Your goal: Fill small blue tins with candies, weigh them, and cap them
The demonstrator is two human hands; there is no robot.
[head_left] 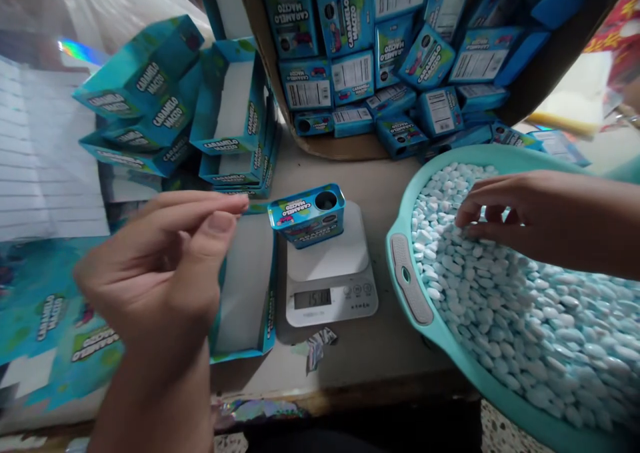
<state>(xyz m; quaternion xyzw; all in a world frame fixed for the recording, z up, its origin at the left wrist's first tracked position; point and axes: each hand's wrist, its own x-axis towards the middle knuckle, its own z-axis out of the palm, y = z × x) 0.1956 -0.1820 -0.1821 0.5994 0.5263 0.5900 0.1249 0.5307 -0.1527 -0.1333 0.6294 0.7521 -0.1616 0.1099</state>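
My left hand (175,266) is raised over an open display tray (245,286), thumb pressed to the fingers in a pinch. Whether anything lies between the fingertips is hidden. To its right, a small blue candy box (313,223) labelled "Caramelo Macizo" stands on a white kitchen scale (327,263). The box has a round dark hole in its top, and the scale's display is lit. My right hand (515,216) dips into a turquoise tub (400,239) full of pale blue and white candies (500,306), its fingers curled and tips closed on candies.
A cardboard carton (340,149) at the back holds many small candy boxes (353,76). Empty display trays (230,99) are stacked at the back left. Flat printed card (55,319) lies at left. A crumpled wrapper (320,346) sits near the table's front edge.
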